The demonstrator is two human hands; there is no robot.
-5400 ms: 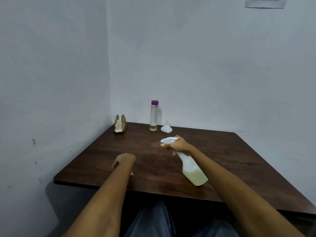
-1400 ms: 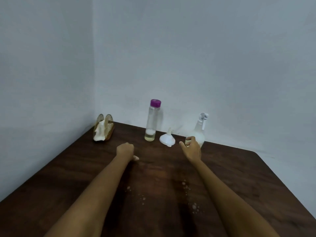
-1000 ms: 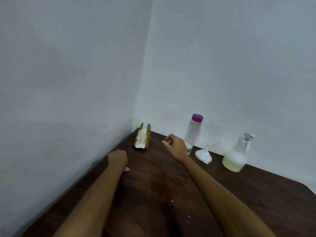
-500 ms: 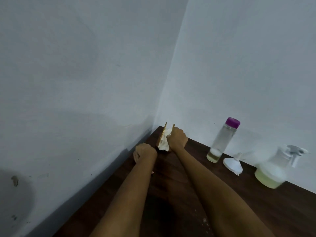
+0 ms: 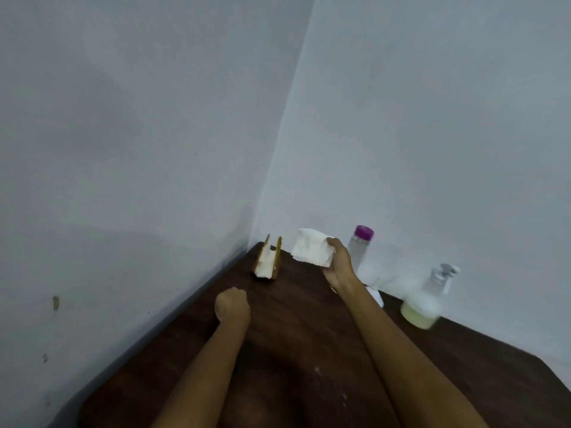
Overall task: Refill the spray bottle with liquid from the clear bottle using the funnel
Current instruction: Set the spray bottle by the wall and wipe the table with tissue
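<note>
A bare room corner: plain grey walls (image 5: 154,118) meeting above a dark wooden table (image 5: 293,335).

No legible text, label, brand, number or sign was found on anything in view; the clear bottle (image 5: 358,248) with its purple cap and the spray bottle (image 5: 428,301) both showed plain, unmarked surfaces, and the walls carried only small stains.
</note>
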